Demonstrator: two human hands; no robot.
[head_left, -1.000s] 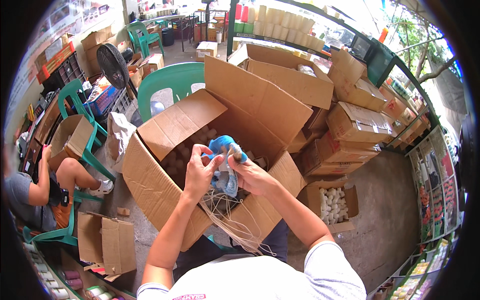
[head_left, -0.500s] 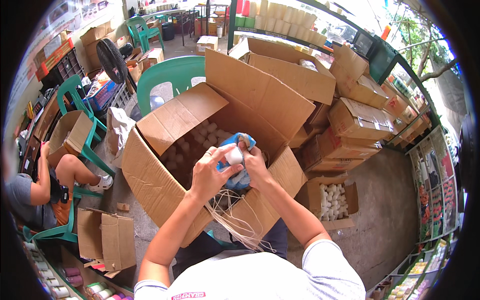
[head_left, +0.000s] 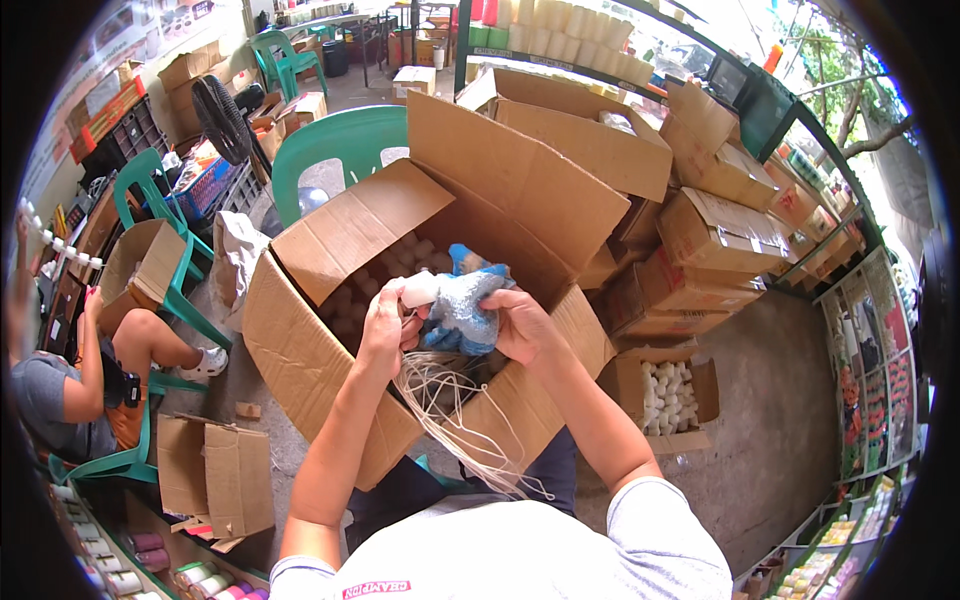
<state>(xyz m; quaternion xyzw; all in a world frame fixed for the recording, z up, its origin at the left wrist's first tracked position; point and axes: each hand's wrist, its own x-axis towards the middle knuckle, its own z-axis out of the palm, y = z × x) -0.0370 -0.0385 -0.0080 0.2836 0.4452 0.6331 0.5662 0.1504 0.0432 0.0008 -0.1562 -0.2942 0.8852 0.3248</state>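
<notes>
Blue cloth [head_left: 466,308] gripped over the open box [head_left: 330,350]
Left hand [head_left: 385,325] fingers pinch a white spool [head_left: 420,289]; right hand [head_left: 520,325] fingers clutch the cloth

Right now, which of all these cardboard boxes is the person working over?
The big open box right under both hands, flaps up, with pale round items inside. The left hand and right hand hold a blue cloth above it; other boxes stand apart.

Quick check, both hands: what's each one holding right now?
Left hand: closed on a white candle.
Right hand: closed on a blue cloth.
</notes>
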